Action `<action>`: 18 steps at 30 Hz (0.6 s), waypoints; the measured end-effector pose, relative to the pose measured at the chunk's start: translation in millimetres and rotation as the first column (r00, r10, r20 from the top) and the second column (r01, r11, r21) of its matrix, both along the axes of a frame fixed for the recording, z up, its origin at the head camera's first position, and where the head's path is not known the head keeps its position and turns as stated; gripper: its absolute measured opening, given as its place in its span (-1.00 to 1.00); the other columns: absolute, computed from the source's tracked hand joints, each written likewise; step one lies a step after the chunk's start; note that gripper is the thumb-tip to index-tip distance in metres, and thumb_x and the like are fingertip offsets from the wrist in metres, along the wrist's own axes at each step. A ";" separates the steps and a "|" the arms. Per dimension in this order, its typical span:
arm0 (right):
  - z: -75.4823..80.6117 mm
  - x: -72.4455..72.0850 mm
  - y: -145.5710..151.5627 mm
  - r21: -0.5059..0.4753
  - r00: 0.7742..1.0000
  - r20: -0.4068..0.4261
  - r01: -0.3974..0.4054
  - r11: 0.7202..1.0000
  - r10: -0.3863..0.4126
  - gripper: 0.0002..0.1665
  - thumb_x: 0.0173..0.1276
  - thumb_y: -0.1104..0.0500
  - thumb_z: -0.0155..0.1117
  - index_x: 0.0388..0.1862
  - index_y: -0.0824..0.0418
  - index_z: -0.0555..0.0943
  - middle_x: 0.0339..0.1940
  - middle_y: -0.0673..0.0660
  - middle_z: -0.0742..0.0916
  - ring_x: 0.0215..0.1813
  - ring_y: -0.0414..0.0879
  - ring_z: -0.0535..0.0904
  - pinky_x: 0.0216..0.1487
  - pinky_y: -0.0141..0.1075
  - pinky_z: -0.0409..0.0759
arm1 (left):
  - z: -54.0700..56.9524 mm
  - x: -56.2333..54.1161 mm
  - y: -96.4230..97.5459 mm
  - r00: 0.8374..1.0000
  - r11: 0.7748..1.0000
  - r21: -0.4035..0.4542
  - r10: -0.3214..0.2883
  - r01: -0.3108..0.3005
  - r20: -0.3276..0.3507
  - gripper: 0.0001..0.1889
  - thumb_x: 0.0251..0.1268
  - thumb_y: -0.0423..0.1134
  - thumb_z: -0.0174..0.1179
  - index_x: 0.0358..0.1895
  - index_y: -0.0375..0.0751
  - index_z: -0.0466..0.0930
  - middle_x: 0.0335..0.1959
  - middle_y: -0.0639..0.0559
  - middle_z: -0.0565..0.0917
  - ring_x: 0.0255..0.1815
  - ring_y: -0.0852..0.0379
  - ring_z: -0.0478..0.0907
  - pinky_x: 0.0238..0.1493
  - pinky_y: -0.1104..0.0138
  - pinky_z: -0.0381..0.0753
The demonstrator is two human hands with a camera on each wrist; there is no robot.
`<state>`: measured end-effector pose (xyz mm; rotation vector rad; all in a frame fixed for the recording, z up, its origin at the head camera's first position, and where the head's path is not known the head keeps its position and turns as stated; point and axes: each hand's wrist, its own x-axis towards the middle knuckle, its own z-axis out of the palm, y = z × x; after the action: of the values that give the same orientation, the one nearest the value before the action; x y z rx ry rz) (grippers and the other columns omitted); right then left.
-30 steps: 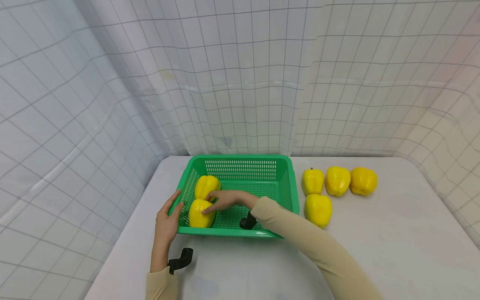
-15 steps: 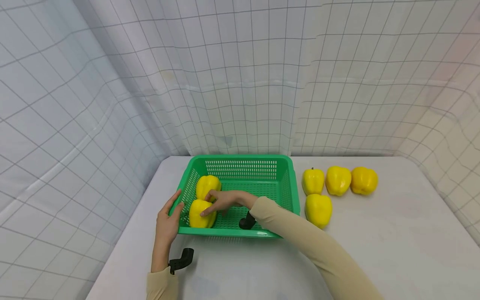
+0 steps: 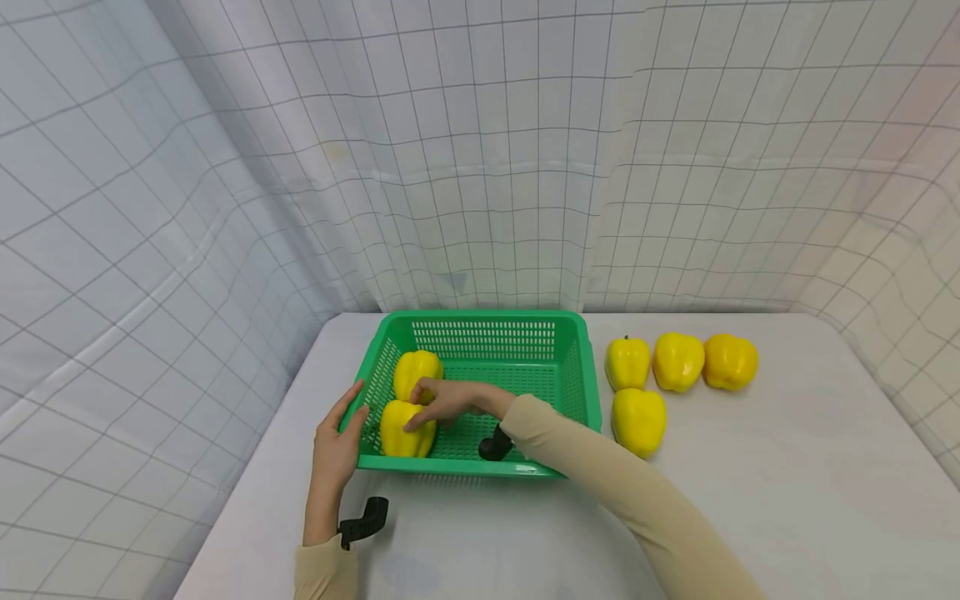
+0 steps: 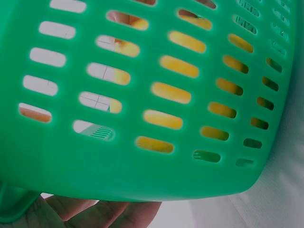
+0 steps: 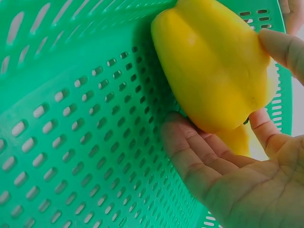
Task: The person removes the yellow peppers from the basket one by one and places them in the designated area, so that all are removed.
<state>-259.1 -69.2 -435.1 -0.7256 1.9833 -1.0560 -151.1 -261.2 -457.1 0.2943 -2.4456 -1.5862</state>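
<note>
The right hand [image 3: 447,400] holds the nearer yellow bell pepper [image 3: 402,432], fingers curled round it, inside the green basket [image 3: 465,467] that the left hand [image 3: 335,450] grips. Probably light, firm and slick; best cupped across its sides.

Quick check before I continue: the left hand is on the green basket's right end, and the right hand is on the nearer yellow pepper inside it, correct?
Wrong end: the head view shows the left hand on the green basket's left end. The right hand is indeed on the nearer yellow pepper inside.
</note>
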 end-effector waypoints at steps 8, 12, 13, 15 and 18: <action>0.1 -1.3 4.1 0.007 1.000 -0.007 0.013 1.000 -0.013 -0.35 0.18 -0.02 0.42 0.11 0.15 0.31 -0.06 0.07 0.44 -0.19 -0.08 0.46 -0.17 -0.21 0.56 | -0.2 -0.4 -1.3 1.000 1.000 -0.013 0.004 -0.004 -0.006 -0.52 0.47 -0.06 -0.02 0.41 0.06 0.29 0.42 -0.07 0.23 0.42 -0.08 0.08 0.31 -0.11 0.10; -0.5 -1.9 6.2 0.023 1.000 -0.012 0.022 0.999 -0.022 -0.24 0.16 -0.05 0.42 0.19 0.19 0.27 -0.04 0.09 0.44 -0.14 -0.09 0.48 -0.12 -0.21 0.57 | 0.7 0.0 -0.4 1.000 1.000 -0.009 0.008 -0.008 0.000 -0.51 0.47 -0.05 -0.02 0.41 0.05 0.29 0.42 -0.08 0.23 0.42 -0.08 0.08 0.30 -0.10 0.12; -0.4 -2.0 6.5 0.025 1.000 -0.013 0.022 0.999 -0.022 -0.23 0.16 -0.05 0.42 0.21 0.20 0.27 -0.03 0.09 0.44 -0.13 -0.09 0.49 -0.11 -0.21 0.56 | 1.0 0.3 -0.1 1.000 1.000 -0.007 0.008 -0.008 0.000 -0.52 0.47 -0.06 -0.02 0.41 0.04 0.29 0.42 -0.08 0.23 0.42 -0.08 0.09 0.30 -0.10 0.12; 0.1 -1.9 7.2 0.029 1.000 -0.017 0.023 0.999 -0.023 -0.21 0.15 -0.05 0.43 0.23 0.21 0.27 -0.03 0.09 0.44 -0.12 -0.09 0.48 -0.09 -0.20 0.56 | 1.8 0.6 0.6 1.000 1.000 -0.004 0.009 -0.009 0.000 -0.52 0.47 -0.07 -0.02 0.41 0.03 0.29 0.42 -0.09 0.23 0.42 -0.08 0.09 0.30 -0.10 0.13; 1.3 -1.7 8.7 0.039 0.999 -0.032 0.022 0.999 -0.021 -0.19 0.14 -0.07 0.43 0.23 0.22 0.27 -0.06 0.08 0.45 -0.16 -0.11 0.45 -0.10 -0.21 0.54 | 2.4 0.9 1.4 1.000 1.000 -0.002 0.007 -0.007 -0.001 -0.51 0.47 -0.07 -0.02 0.41 0.02 0.29 0.42 -0.09 0.23 0.41 -0.09 0.09 0.29 -0.10 0.14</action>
<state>-260.9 -60.5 -433.8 -0.7055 2.0375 -1.0206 -150.2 -259.8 -454.7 0.3019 -2.4430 -1.5801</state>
